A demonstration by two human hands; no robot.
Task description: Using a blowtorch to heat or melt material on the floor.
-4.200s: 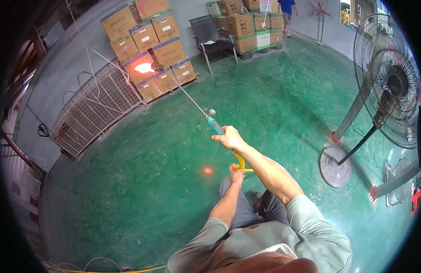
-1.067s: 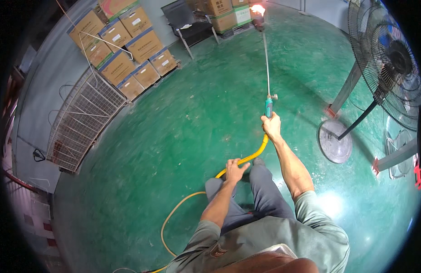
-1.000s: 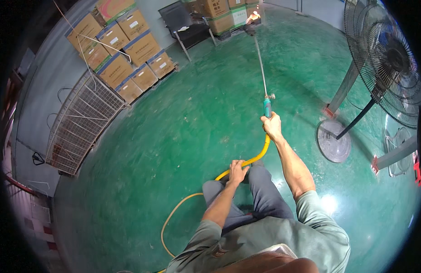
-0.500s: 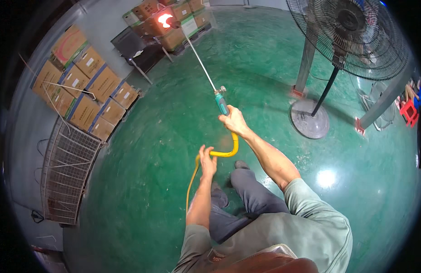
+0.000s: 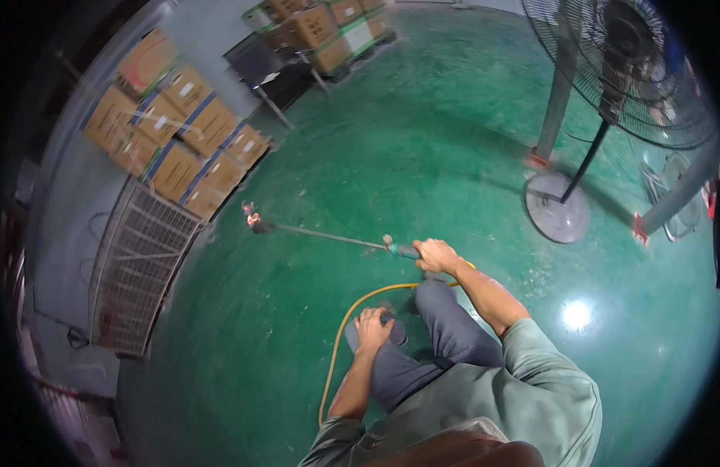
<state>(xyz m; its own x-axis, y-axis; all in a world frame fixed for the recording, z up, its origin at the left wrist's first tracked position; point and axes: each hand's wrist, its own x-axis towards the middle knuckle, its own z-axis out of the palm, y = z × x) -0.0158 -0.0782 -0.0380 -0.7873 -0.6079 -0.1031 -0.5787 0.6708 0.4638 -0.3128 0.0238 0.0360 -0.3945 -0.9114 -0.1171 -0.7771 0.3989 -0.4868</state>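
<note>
My right hand [image 5: 437, 255] is wrapped round the grey and teal handle of a gas torch [image 5: 329, 235]. The torch's long thin metal tube points left, and a small flame [image 5: 251, 212] burns at its dark nozzle. A small knob sits by the front of the handle. From the handle's rear a yellow hose [image 5: 360, 302] loops down to the left past my forearm. My left hand [image 5: 372, 330] is open with its fingers spread above my left leg, empty and apart from the hose; whether it touches the trousers I cannot tell.
Cartons [image 5: 177, 140] are stacked along the left wall, beside a leaning wire-mesh rack [image 5: 142, 265]. A black chair [image 5: 255, 62] stands near more boxes [image 5: 321, 35] at the back. On the right are a large pedestal fan [image 5: 558, 206] and grey posts [image 5: 558, 101]. The floor [image 5: 407, 156] is glossy green.
The torch has swung from pointing up and away to pointing left, and its flame looks smaller. My left hand has let go of the hose and moved down over my leg.
</note>
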